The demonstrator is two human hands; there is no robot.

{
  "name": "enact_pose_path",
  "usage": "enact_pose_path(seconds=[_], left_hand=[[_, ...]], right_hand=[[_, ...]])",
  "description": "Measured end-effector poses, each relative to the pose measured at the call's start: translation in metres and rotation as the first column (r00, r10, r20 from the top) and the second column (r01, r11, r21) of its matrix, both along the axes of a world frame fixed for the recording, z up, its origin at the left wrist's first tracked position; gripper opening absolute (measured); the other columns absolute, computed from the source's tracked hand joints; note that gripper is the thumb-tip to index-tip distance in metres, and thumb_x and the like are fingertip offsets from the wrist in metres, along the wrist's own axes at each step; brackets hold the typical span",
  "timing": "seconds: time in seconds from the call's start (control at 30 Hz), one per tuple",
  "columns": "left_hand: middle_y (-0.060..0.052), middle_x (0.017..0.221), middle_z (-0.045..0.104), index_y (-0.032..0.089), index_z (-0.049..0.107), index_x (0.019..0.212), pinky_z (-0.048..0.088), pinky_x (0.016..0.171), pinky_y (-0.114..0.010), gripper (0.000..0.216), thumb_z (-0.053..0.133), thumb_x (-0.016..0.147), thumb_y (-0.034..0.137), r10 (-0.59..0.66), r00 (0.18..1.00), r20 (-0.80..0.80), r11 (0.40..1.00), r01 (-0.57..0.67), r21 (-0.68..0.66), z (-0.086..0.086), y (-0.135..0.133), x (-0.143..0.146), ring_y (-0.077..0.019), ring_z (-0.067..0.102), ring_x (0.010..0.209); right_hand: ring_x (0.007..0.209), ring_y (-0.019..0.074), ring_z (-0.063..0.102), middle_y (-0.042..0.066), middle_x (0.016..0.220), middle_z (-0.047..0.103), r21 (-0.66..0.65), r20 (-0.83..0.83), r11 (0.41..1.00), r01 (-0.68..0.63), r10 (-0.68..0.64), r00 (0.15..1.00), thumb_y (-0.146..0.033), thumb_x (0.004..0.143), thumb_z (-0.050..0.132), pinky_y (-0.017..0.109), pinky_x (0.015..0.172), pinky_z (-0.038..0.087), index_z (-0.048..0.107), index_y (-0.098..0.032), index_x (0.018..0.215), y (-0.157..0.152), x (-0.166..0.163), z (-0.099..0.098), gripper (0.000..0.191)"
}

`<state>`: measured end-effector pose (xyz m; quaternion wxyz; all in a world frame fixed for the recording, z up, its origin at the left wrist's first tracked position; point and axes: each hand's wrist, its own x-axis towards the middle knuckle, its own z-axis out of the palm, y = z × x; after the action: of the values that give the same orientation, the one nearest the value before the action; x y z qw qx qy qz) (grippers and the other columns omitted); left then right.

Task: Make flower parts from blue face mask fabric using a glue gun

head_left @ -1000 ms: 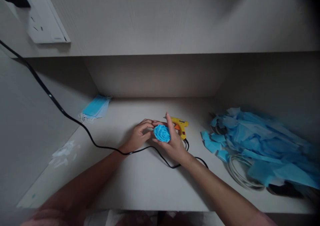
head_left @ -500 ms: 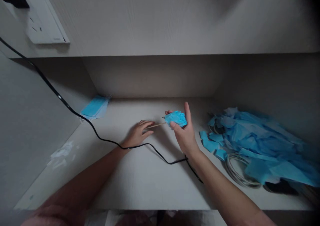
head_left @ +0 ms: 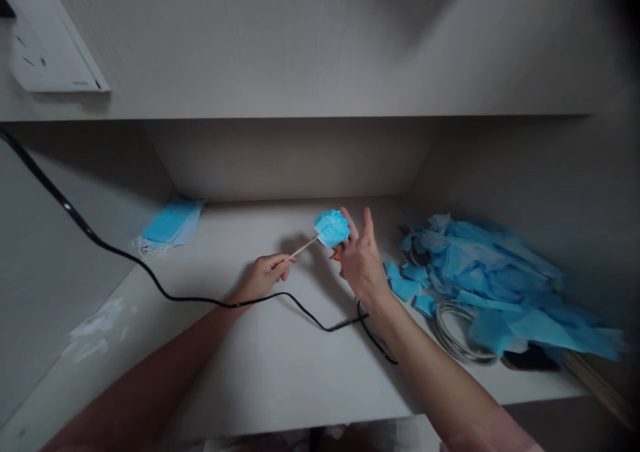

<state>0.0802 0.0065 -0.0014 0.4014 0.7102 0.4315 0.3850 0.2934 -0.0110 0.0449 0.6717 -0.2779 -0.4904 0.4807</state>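
The left hand (head_left: 273,269) is closed on a thin, pale, wood-coloured stick (head_left: 303,247), gripping it between thumb and curled fingers near its lower end. The stick slants up and to the right, and at its upper tip sits a bright blue, ruffled flower of thin sheet material (head_left: 331,228), tilted on its side above the middle of the pale, smooth shelf (head_left: 280,372). The right hand (head_left: 363,259) is just beside the flower, its fingers spread and pointing away from the person; whether a fingertip touches the petals I cannot tell, as the flower and the hand overlap in this view. The two hands are apart, with the stick and flower spanning the gap between them. A small orange piece (head_left: 336,256) shows at the edge of the right hand, mostly covered by it.

A glossy black cable (head_left: 90,232) runs down from the left edge, crosses in front of the left forearm and reaches the shelf near the right wrist. At the far left corner lies a flat stack of blue and white face masks with white ear loops (head_left: 173,222). To the right is a loose heap of light blue sheet material (head_left: 490,265), with small cut blue pieces (head_left: 407,282) on its near left side and a coil of grey cord (head_left: 457,339) in front.
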Motion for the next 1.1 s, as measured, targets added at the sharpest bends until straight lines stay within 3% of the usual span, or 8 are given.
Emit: enact_pose_path(seconds=[0.17,0.3,0.47,0.63,0.7,0.83,0.93,1.1], left_hand=[[0.003,0.056,0.050,0.014,0.069,0.092,0.036,0.055,-0.022,0.033,0.050,0.084,0.040,-0.058,0.998,-0.030,0.995,0.056,-0.085,0.003,-0.004,0.001,-0.0107,0.046,0.054],[0.002,0.062,0.054,0.014,0.067,0.097,0.038,0.057,-0.022,0.033,0.050,0.085,0.039,-0.152,0.988,-0.031,0.984,0.148,-0.100,0.004,-0.007,0.002,-0.0107,0.048,0.059],[0.002,0.069,0.056,0.014,0.060,0.109,0.039,0.056,-0.022,0.038,0.057,0.080,0.038,-0.073,0.996,0.055,0.995,0.076,-0.070,0.001,-0.004,0.003,-0.0104,0.048,0.060],[0.001,0.070,0.058,0.015,0.063,0.095,0.041,0.060,-0.023,0.025,0.059,0.080,0.035,-0.052,0.996,0.071,0.996,0.058,-0.074,-0.002,-0.003,0.004,-0.0105,0.051,0.063],[0.001,0.069,0.058,0.016,0.063,0.089,0.041,0.060,-0.023,0.021,0.060,0.080,0.035,-0.054,0.995,0.080,0.995,0.060,-0.075,-0.003,-0.003,0.003,-0.0099,0.050,0.062],[0.002,0.066,0.056,0.016,0.061,0.086,0.039,0.055,-0.022,0.024,0.057,0.082,0.039,-0.006,0.991,0.131,0.995,0.019,-0.097,-0.002,0.000,0.002,-0.0087,0.046,0.057],[0.002,0.066,0.057,0.016,0.060,0.085,0.038,0.055,-0.022,0.027,0.056,0.082,0.042,0.015,0.980,0.200,0.995,0.006,-0.104,0.001,0.002,0.001,-0.0085,0.045,0.056],[0.001,0.066,0.057,0.015,0.060,0.082,0.041,0.059,-0.023,0.027,0.057,0.082,0.042,-0.008,0.974,0.228,0.997,0.026,-0.077,0.004,0.001,0.000,-0.0097,0.048,0.059]], right_hand=[[0.135,0.0240,0.044,0.014,0.155,0.031,0.015,0.029,1.000,-0.021,0.021,0.999,-0.063,0.075,0.065,0.049,0.106,0.039,0.004,-0.037,0.152,0.000,-0.004,-0.005,0.101],[0.127,0.0245,0.052,0.016,0.141,0.051,0.006,0.001,0.998,-0.059,0.059,0.998,-0.056,0.070,0.073,0.048,0.104,0.041,0.002,-0.032,0.153,-0.002,-0.008,-0.004,0.111],[0.104,0.0204,0.064,0.010,0.120,0.063,-0.035,0.055,0.999,0.011,-0.009,0.998,-0.046,0.073,0.074,0.042,0.096,0.047,0.005,-0.030,0.153,0.000,-0.009,-0.009,0.107],[0.088,0.0157,0.063,0.006,0.108,0.063,-0.085,0.169,0.982,0.169,-0.153,0.974,-0.040,0.077,0.070,0.035,0.084,0.052,0.018,-0.031,0.151,-0.004,-0.012,-0.014,0.091],[0.091,0.0171,0.064,0.008,0.113,0.063,-0.086,0.184,0.984,0.159,-0.141,0.973,-0.041,0.076,0.071,0.036,0.085,0.053,0.017,-0.031,0.152,-0.007,-0.014,-0.013,0.094],[0.123,0.0240,0.054,0.016,0.146,0.043,0.046,0.171,0.998,-0.046,0.037,0.985,-0.058,0.073,0.070,0.045,0.101,0.045,-0.002,-0.032,0.153,-0.006,-0.014,-0.010,0.111],[0.140,0.0244,0.036,0.014,0.159,0.018,0.098,0.189,0.992,-0.078,0.058,0.980,-0.069,0.075,0.061,0.049,0.107,0.039,-0.009,-0.037,0.151,-0.003,-0.011,-0.010,0.109],[0.140,0.0254,0.036,0.014,0.160,0.018,0.097,0.204,0.992,-0.077,0.056,0.977,-0.068,0.071,0.066,0.049,0.108,0.038,-0.008,-0.038,0.151,-0.002,-0.012,-0.011,0.114]])
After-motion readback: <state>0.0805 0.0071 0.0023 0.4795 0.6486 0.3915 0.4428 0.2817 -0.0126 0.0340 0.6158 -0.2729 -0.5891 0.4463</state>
